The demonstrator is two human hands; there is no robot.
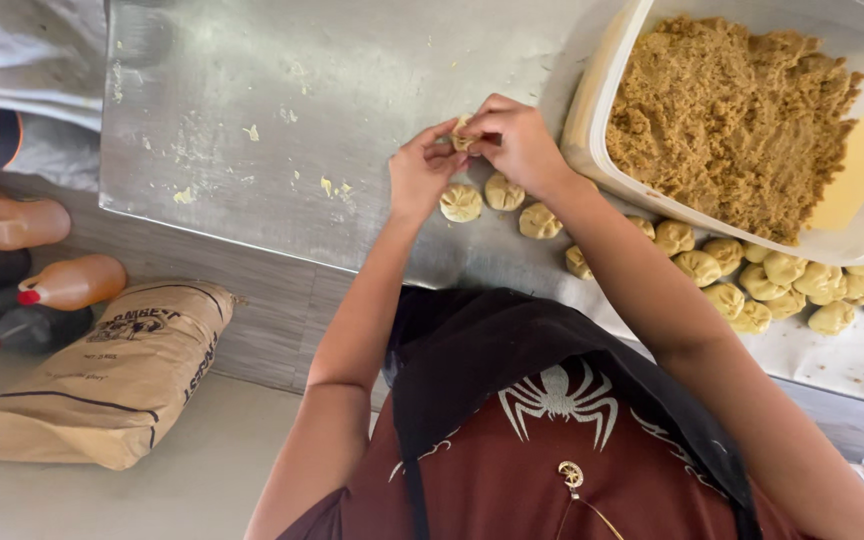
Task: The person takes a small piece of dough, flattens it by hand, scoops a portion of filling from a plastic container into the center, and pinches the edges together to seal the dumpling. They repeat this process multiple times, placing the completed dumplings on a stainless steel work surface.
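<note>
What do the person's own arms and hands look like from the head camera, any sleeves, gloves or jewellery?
Both arms are bare, with no sleeves in view. The left hand and right hand wear no gloves; no rings, watch or bracelets show. The torso carries a dark apron over a maroon shirt bearing a white spider design.

We hold both forearms stretched forward, bare to the elbow and drawing in toward each other. Our left hand [420, 175] and right hand [517, 145] meet fingertip to fingertip, wrists bent slightly, fingers [447, 150] curled inward and pinched closed together.
</note>
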